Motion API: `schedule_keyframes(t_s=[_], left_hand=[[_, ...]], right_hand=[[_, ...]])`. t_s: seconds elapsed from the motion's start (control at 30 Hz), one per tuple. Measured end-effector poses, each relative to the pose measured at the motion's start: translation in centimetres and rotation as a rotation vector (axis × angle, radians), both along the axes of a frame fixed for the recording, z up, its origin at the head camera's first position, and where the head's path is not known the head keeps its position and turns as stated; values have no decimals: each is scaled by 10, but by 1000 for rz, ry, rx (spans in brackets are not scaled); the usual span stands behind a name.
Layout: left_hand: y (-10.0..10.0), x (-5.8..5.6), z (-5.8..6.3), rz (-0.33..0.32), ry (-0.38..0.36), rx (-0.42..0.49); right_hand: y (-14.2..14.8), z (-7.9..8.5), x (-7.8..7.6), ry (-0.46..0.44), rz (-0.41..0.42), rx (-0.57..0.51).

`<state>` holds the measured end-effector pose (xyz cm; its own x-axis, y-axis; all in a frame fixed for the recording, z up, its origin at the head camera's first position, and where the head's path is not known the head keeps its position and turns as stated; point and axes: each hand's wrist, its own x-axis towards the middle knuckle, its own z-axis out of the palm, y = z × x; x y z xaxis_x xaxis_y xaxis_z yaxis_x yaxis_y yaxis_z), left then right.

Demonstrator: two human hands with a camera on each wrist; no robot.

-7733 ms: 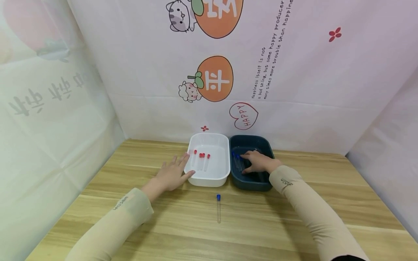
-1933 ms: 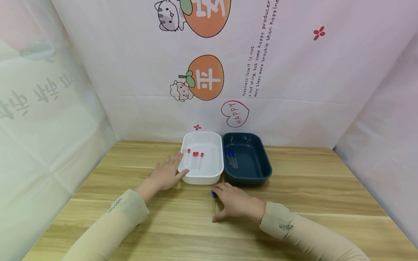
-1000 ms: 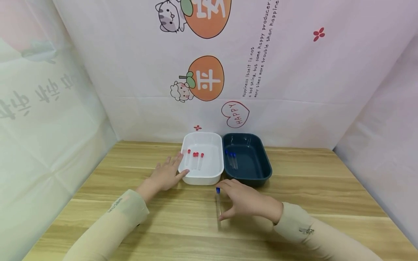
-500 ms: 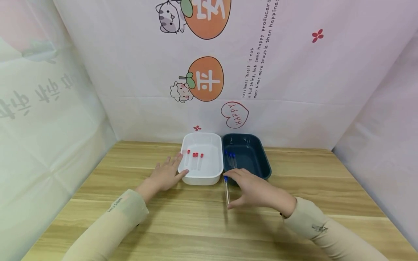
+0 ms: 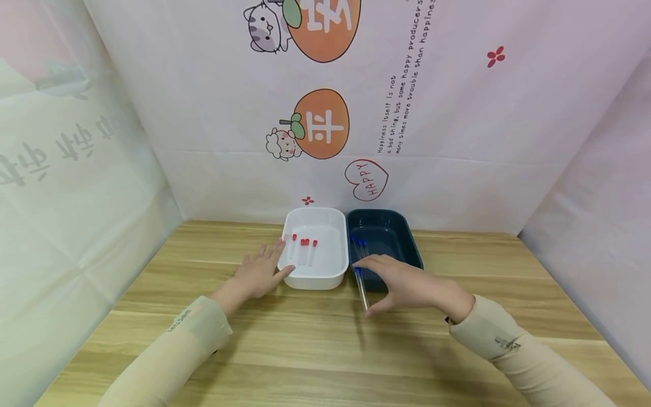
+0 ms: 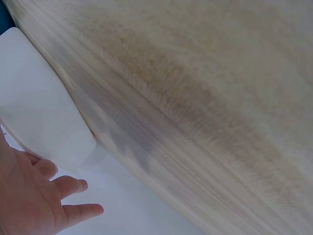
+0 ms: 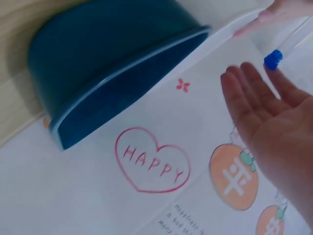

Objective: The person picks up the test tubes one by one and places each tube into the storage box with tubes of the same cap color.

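My right hand pinches a blue-capped test tube end to end, a finger at the cap and the thumb at the bottom. It holds the tube above the table, in front of the dark blue basin. In the right wrist view the blue cap sits at a fingertip. Several blue-capped tubes lie in that basin. My left hand has its fingers spread at the left rim of the white basin, where several red-capped tubes lie. The left wrist view shows these fingers by the basin's wall.
Both basins stand side by side at the back of the wood-grain table. Behind them hangs a white printed cloth, and more cloth closes off the left and right sides.
My right hand took a blue-capped test tube from the table, lifted it and moved it right and back toward the dark basin. Earlier that hand was inside this basin. The left hand stayed put.
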<state>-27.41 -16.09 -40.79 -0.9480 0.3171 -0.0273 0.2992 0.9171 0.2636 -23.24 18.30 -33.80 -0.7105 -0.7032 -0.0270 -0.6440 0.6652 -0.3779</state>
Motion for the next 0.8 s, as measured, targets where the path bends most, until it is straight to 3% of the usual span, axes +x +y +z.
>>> schedule_keyframes(t_s=[0.47, 0.8], left_hand=[[-3, -1, -1, 3, 1, 7], [-3, -2, -2, -10, 0, 12]], right_hand=[[19, -7, -33, -3, -15, -81], [29, -11, -51, -15, -71, -122]])
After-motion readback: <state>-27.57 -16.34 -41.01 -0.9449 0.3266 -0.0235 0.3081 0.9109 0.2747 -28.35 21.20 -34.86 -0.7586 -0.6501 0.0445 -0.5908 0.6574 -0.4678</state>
